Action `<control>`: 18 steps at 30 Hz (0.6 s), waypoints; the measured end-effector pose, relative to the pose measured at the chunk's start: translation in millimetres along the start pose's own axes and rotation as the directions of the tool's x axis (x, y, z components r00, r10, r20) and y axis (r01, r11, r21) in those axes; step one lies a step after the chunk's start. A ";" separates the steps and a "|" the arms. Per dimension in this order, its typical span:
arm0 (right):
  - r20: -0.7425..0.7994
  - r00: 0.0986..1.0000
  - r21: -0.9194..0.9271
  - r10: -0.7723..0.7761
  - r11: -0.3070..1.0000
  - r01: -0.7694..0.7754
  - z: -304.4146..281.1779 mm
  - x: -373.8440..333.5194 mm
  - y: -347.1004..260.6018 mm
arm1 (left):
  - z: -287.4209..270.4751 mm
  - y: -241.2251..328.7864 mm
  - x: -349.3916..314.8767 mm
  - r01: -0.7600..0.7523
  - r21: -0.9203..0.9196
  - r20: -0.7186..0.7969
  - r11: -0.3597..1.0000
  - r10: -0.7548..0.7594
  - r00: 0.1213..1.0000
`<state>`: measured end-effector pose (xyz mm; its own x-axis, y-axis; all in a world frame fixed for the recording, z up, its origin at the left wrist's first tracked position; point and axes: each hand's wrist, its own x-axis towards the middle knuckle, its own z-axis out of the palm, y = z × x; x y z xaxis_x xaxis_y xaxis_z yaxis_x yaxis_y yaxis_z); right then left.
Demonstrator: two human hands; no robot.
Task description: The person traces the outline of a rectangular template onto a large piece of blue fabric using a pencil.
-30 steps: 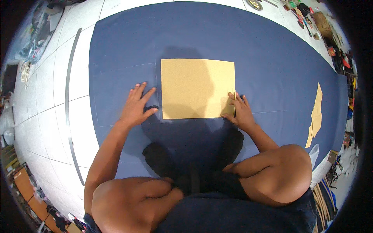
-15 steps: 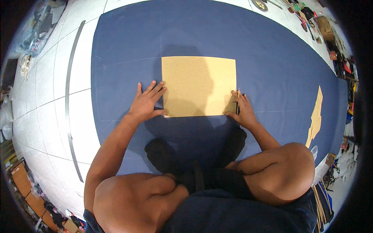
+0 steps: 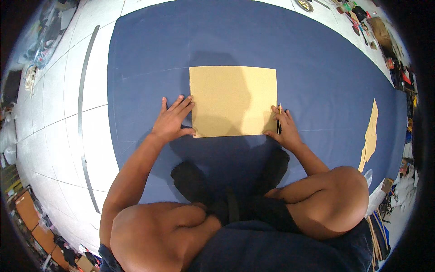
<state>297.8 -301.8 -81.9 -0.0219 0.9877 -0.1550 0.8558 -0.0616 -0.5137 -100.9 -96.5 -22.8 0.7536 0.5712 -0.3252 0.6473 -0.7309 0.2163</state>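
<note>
A rectangular tan sheet of cardboard (image 3: 226, 97) lies flat on a large blue cloth (image 3: 317, 99). My left hand (image 3: 172, 121) is spread open, its fingertips and thumb touching the sheet's left edge and lower left corner. At the opposite edge, my right hand (image 3: 286, 127) has its fingers curled, with thumb and a fingertip on the sheet near its lower right corner. Between those fingers is a slim pen-like stick (image 3: 279, 124), dark below and pale yellow toward the top; its exact kind is hard to make out. Thin pale lines run across the cloth beside the sheet.
Irregular tan cardboard pieces (image 3: 369, 138) lie on the cloth at the right. A long grey metal strip (image 3: 80, 118) rests on the white tiled floor (image 3: 54, 136) to the left. Clutter and tools (image 3: 380, 34) line the far right. My bent knees flank the near edge.
The whole picture has shifted very slightly to the right. Both hands keep their places at the sheet's edges.
</note>
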 end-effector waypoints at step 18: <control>-0.123 0.989 0.002 0.087 0.996 -0.088 -10.6 -11.1 33.9 | 6.2 10.9 10.1 0.014 -0.085 -0.004 0.996 -0.015 1.000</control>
<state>332.6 -313.3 -88.6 0.1166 0.9887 -0.0941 0.8536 -0.1482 -0.4994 -87.0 -100.9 -29.5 0.7445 0.5832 -0.3249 0.6653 -0.6885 0.2887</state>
